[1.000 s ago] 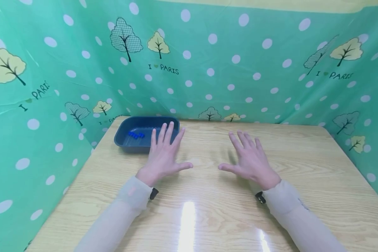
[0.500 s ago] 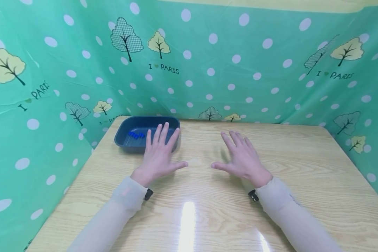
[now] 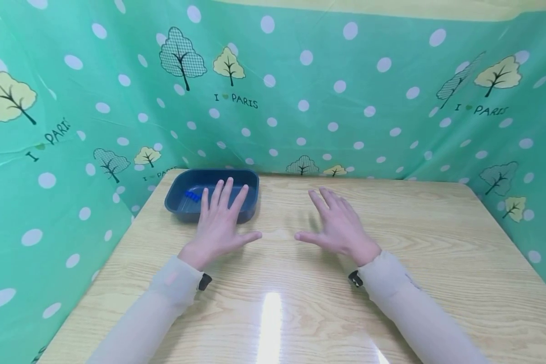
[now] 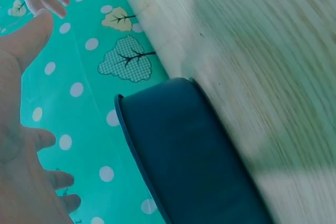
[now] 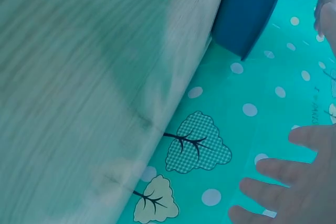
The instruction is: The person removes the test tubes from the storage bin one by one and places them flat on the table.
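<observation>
My left hand [image 3: 217, 225] hovers above the table with fingers spread and nothing in it. In the head view its fingers overlap the near right part of a dark blue plastic basin [image 3: 175, 206]. Several small bright blue pieces [image 3: 192, 196] lie inside the basin, partly hidden behind the fingers; their kind is too small to make out. To the right, my right hand [image 3: 341, 225] is also held over the wood, fingers spread, thumb pointing left toward the other thumb. The left wrist view shows the basin's outer wall [image 4: 189, 150] beyond the hand.
A light wood-grain table [image 3: 427, 242] spreads under both hands. Green polka-dot cloth [image 3: 327, 101] with printed trees hangs behind it and along both sides. The basin stands at the table's far left corner. Light glare [image 3: 270, 323] shows on the near tabletop.
Both hands have drifted left, the right one more, so the gap between them is narrower. The left fingers now cover more of the blue pieces. The basin has stayed put.
</observation>
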Demonstrator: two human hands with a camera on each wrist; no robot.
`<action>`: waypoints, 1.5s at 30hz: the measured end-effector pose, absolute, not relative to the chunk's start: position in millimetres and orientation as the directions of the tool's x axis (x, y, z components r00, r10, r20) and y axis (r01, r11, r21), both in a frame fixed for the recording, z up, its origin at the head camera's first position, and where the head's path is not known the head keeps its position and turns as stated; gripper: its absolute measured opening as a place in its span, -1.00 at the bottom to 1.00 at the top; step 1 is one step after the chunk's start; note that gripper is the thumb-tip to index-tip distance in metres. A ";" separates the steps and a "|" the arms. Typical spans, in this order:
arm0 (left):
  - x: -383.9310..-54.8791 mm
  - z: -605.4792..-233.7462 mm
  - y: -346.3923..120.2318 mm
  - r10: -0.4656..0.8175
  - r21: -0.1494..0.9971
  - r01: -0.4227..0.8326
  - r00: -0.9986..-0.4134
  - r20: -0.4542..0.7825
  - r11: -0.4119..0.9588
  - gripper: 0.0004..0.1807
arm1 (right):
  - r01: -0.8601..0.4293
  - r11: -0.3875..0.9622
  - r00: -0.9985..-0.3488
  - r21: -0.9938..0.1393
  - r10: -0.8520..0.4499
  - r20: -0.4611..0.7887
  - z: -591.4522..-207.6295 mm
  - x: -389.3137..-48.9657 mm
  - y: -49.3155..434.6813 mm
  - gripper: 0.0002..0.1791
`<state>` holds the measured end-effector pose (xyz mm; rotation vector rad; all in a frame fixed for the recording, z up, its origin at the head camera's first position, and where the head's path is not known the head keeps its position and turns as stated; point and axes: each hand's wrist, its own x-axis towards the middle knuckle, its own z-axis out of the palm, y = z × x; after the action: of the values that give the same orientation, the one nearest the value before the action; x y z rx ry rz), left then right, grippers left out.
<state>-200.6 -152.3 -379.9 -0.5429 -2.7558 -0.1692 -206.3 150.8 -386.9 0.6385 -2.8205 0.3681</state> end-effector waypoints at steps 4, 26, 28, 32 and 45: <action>-200.1 -381.0 -158.4 0.339 0.061 0.379 -0.880 0.333 0.923 0.25 | -0.462 0.863 -0.874 -0.205 -0.402 0.274 -386.2 -208.3 144.9 0.25; -203.9 -381.3 -188.4 0.305 0.100 0.364 -0.878 0.368 0.926 0.22 | -0.489 0.839 -0.865 -0.239 -0.432 0.254 -388.7 -216.5 111.0 0.24; -204.6 -381.2 -190.6 0.300 0.110 0.361 -0.881 0.367 0.926 0.21 | -0.489 0.837 -0.866 -0.244 -0.432 0.254 -389.0 -217.5 109.0 0.24; -206.3 -381.2 -196.7 0.288 0.113 0.352 -0.880 0.377 0.929 0.18 | -0.488 0.833 -0.867 -0.262 -0.427 0.258 -389.2 -221.6 103.2 0.22; -207.6 -382.8 -219.8 0.256 0.162 0.345 -0.877 0.407 0.925 0.11 | -0.477 0.827 -0.877 -0.298 -0.425 0.226 -391.3 -235.0 79.6 0.22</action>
<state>-207.6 -219.8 -382.8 -0.4383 -2.6990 -0.3237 -235.0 79.6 -391.3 0.7097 -2.8579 0.5247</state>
